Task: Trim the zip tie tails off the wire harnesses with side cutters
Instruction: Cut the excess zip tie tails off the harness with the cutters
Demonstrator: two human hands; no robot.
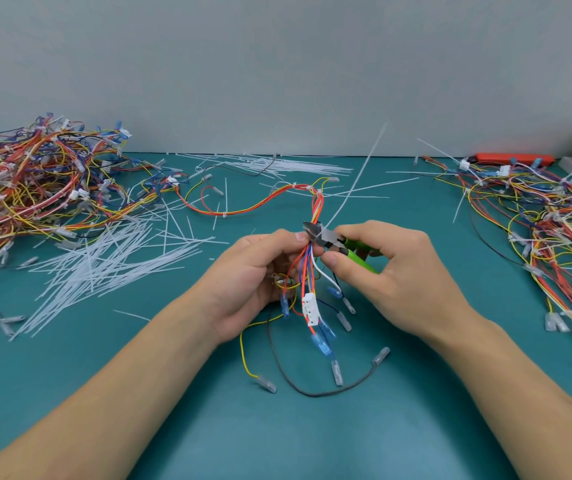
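Teal matting (pixel 70 358) covers the bench, running back to a plain grey wall (pixel 277 64). Two big tangles of harnesses flank it: one heap (pixel 35 174) at the back left corner, another (pixel 554 220) along the right edge, many of the latter with long white tails sticking out. Between the left heap and the hands lies a drift of cut tails (pixel 104 265), with more loose ties (pixel 277 164) along the back edge.

Near the middle of the surface, the left hand (pixel 253 271) grips the harness in work (pixel 307 261) by its bundled red, blue and white wires, its connectors hanging toward the front edge. The right hand (pixel 391 268) is curled round the green handles of the side cutters (pixel 326 239), whose jaws sit against the bundle just where a long white zip tie tail (pixel 357 178) springs up and away to the back.

This looks like the cut itself being lined up. Whether the blades have closed cannot be told. Next, I judge, comes a squeeze flush against the tie head, keeping the blades clear of wire insulation.
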